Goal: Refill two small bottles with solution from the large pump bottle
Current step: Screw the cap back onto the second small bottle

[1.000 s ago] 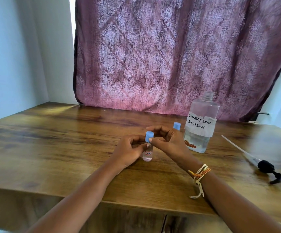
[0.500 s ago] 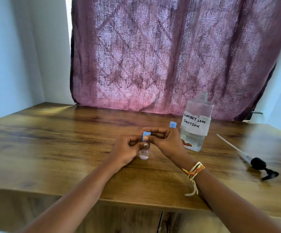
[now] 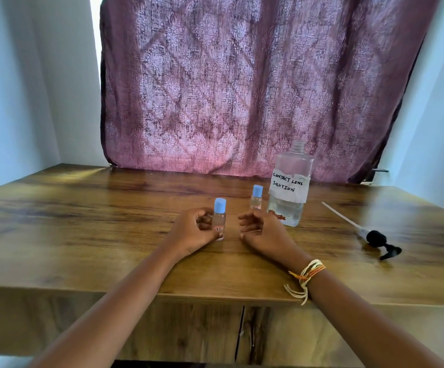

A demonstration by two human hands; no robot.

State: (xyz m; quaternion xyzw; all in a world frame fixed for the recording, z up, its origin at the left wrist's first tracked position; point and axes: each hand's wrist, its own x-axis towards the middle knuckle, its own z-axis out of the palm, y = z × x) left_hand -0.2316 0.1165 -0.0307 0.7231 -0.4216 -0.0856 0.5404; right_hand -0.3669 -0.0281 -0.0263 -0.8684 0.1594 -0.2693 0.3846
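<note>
A small clear bottle (image 3: pixel 219 219) with a blue cap stands upright on the wooden table (image 3: pixel 82 229). My left hand (image 3: pixel 193 232) curls around its left side, thumb across its base. My right hand (image 3: pixel 259 231) rests on the table just right of it, fingers loosely curled, holding nothing. A second small blue-capped bottle (image 3: pixel 256 200) stands behind my right hand. Beside it is the large clear bottle (image 3: pixel 289 189) labelled "contact lens solution", its neck uncapped and liquid low inside. Its black pump (image 3: pixel 374 238) with a long white tube lies on the table to the right.
A purple patterned curtain (image 3: pixel 242 88) hangs behind the table's far edge. Pale walls stand on both sides. The table's front edge runs under my forearms.
My right hand has let go of the blue cap and dropped to the table, to the right of the bottle. The capped bottle stays in my left hand.
</note>
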